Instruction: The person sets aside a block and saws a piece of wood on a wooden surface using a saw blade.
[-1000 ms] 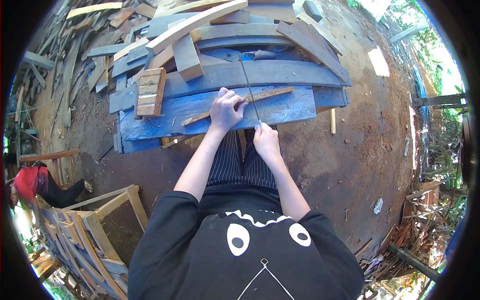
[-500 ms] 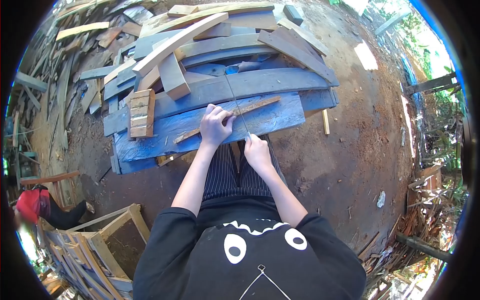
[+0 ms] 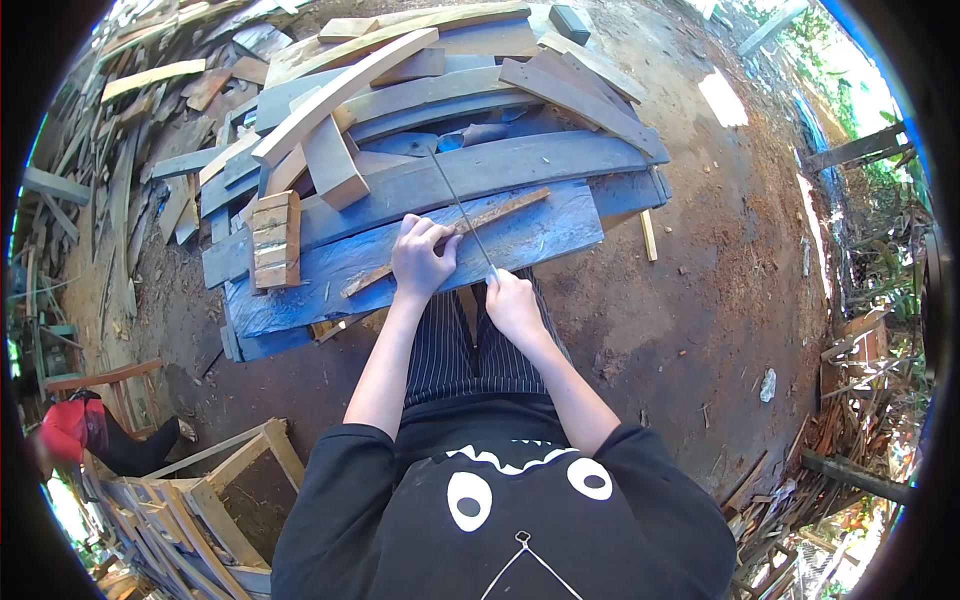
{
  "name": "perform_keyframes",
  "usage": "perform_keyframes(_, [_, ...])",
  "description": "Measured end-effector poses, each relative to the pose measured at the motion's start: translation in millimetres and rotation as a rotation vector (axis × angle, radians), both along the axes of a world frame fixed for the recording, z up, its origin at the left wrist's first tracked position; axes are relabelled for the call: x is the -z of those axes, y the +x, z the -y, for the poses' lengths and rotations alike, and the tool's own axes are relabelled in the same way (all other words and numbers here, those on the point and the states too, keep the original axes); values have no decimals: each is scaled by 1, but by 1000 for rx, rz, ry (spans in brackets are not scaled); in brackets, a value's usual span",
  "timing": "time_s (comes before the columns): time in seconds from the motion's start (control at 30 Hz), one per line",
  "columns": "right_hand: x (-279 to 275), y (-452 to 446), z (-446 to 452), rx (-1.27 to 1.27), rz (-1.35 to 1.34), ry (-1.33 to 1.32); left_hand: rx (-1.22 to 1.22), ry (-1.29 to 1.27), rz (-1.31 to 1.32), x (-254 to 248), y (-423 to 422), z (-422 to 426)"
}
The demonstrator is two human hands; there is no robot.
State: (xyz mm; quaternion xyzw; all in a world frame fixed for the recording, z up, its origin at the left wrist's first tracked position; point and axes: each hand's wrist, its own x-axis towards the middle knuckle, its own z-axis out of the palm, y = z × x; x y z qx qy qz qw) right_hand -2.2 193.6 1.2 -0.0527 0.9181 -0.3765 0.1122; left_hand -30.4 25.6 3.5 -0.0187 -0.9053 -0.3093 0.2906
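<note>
My left hand [image 3: 422, 256] is closed round a narrow rough wood strip [image 3: 510, 207], pressing it on a bluish board [image 3: 560, 225] at the near side of the bench. In my right hand [image 3: 513, 300] is the handle of a long thin dark tool [image 3: 460, 205], its blade too fine to identify. The tool crosses over the strip just right of my left hand and points away from me. The strip lies slantwise, its right end farther from me.
A ridged wooden block [image 3: 276, 240] sits at the bench's left. Curved planks [image 3: 350, 95] are piled behind. A wooden frame [image 3: 215, 490] stands lower left, near a person in red [image 3: 70, 428]. Scrap wood [image 3: 120, 190] covers the far left ground.
The view has shifted, so the bench appears farther left and slightly lower. My hands keep their holds on the strip and the tool, which still crosses the strip.
</note>
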Motion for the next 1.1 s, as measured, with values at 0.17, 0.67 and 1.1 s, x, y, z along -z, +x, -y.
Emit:
perform_keyframes(0.17, [0,37,-21,34,27,-54,-12,-7,11,-2,1,-1])
perform_keyframes(0.67, [-4,24,-12,24,41,37,-17,-8,5,1,1,-2])
perform_keyframes(1.1, [-5,1,-2,-8,28,13,11,-5,6,-3,0,1])
